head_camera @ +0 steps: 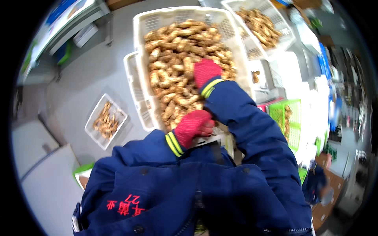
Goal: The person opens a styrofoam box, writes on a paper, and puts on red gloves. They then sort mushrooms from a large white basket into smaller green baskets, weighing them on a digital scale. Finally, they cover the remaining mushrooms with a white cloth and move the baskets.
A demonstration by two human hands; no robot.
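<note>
A large white plastic crate (189,10) before me is heaped with brown-and-cream mushrooms (177,66), stubby and elongated. My right hand (207,72), in a red knitted glove, reaches over the heap and touches the mushrooms right of the middle. Its fingers point away from me and are mostly hidden. Near the crate's close edge is my left hand (193,126), gloved the same way. Its fingers curl inward to the right, and whether anything is inside them is hidden.
Another white crate (130,73) sits beneath at the left. A small white basket (91,134) of mushrooms lies on the grey floor. At the upper right is a white basket (273,54) of mushrooms; below it, a green basket (293,129). Another person (316,183) is at the lower right.
</note>
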